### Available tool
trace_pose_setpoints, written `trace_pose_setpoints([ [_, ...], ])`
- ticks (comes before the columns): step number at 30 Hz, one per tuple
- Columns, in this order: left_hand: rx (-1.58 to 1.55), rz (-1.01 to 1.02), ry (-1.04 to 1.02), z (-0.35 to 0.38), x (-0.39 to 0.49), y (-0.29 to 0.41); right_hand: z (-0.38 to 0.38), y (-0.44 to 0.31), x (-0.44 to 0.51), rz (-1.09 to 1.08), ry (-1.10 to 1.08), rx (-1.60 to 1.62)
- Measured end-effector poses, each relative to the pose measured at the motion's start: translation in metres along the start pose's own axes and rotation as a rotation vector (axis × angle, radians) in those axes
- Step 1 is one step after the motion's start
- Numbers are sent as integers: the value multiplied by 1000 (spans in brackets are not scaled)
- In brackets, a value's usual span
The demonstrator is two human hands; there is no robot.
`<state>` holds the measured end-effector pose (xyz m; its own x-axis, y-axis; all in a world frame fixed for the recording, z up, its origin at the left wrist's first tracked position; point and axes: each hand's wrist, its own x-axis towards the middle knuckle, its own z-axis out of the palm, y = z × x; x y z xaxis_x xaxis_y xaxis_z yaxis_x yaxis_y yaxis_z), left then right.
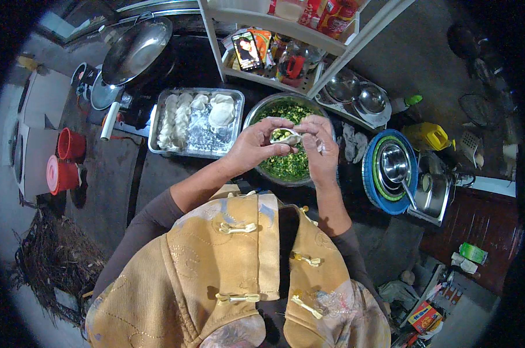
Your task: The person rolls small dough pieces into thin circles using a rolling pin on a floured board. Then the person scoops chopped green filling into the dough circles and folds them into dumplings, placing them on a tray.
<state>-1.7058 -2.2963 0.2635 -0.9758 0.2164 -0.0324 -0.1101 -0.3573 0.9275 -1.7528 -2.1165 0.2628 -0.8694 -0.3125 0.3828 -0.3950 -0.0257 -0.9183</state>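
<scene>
My left hand (256,141) and my right hand (321,145) hold a partly closed dumpling (287,137) between their fingertips, its green and yellow filling showing on the left side. Both hands are over a large metal bowl (274,177) of chopped greens with yellow bits (288,167). Left of the bowl lies a floured metal tray (240,113). Rows of folded dumplings (175,122) fill its left part, a short row starts at the top middle, and round dough wrappers (222,110) lie at its upper right.
A wok (138,52) stands at the upper left. Behind the bowl rises a white shelf (266,80) with a phone (247,51) and packages. Right of the bowl are a grey cloth (353,143), nested basins (369,174) and a metal sink (432,198). Red containers (71,143) stand far left.
</scene>
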Motion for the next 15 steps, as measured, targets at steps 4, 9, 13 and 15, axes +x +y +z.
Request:
trace_pose_setpoints([
  [4, 262, -17, -10, -1, 0, 4, -5, -1, 11, -14, -207, -132],
  [9, 291, -92, -32, -2, 0, 6, -4, 0, 17, -59, -304, -152],
  [13, 204, -131, -29, -4, -1, 6, -6, 0, 17, -123, -319, -177],
  [15, 204, -124, -32, -4, -1, 6, -8, -1, 18, -170, -316, -228],
])
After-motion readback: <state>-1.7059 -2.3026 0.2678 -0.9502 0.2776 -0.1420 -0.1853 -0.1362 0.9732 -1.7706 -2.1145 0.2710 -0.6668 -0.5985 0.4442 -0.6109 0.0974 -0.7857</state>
